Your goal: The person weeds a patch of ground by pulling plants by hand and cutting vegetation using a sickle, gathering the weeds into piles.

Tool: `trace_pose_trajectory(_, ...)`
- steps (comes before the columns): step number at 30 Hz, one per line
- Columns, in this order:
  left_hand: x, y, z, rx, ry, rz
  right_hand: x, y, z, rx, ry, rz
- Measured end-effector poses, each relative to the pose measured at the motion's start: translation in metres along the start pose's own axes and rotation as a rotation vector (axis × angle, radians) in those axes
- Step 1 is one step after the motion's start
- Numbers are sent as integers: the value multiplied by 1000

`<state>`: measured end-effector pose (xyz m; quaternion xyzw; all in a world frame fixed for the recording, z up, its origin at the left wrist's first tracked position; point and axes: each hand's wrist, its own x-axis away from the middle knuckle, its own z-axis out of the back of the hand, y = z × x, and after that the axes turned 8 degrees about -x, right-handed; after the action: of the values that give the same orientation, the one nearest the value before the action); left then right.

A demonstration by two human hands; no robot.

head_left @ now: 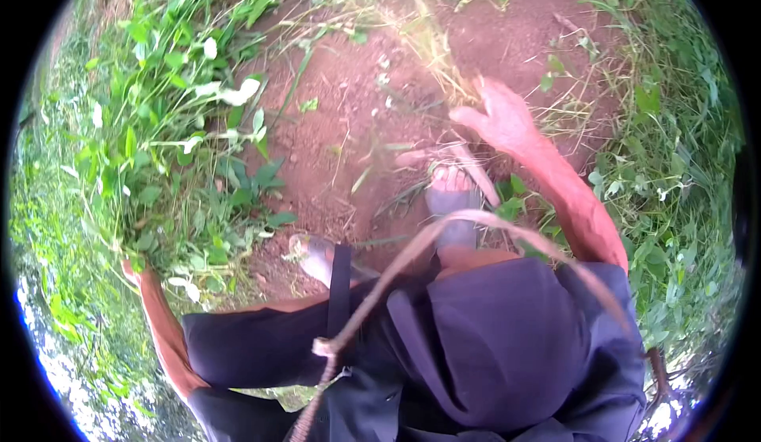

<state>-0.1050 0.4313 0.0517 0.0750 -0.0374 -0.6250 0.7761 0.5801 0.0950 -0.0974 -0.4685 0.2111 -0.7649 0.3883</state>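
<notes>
My left hand (pixel 135 269) is at the left, closed round the stems of a leafy bunch of green weeds (pixel 186 153) with a few white flowers. Leaves partly cover its fingers. Over the bare soil at the upper middle, my right hand (pixel 505 121) reaches forward, blurred by motion. Pale grass strands (pixel 440 61) run into it between thumb and fingers. Just below that hand, a pale stick-like piece (pixel 476 171) lies by the toes of my right foot (pixel 453 195).
Reddish-brown soil (pixel 317 137) lies in front of me, with loose stalks on it. Dense green plants (pixel 682 125) border the right side. My other foot (pixel 315 258) is at the middle left. A cord (pixel 396 264) arcs close before the camera, above my dark clothing (pixel 507 339).
</notes>
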Motion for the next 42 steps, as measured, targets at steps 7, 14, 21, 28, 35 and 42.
trace_pose_trajectory(7,-15,-33,-1,20,6,16,-12,-30,-26,113,-47,-54)
trace_pose_trajectory(14,18,18,2,113,-66,-53,-20,-121,-107,469,-347,260)
trace_pose_trajectory(21,7,14,5,-205,-81,13,-53,-78,-112,-2,-283,219)
trace_pose_trajectory(28,-42,-72,-21,-222,-199,20,21,-28,9,-276,10,-113)
trace_pose_trajectory(35,-24,-73,-71,-261,-156,-50,90,-7,-32,301,-279,-454)
trace_pose_trajectory(42,-19,-53,-95,470,-277,670,77,-56,1,372,106,-332)
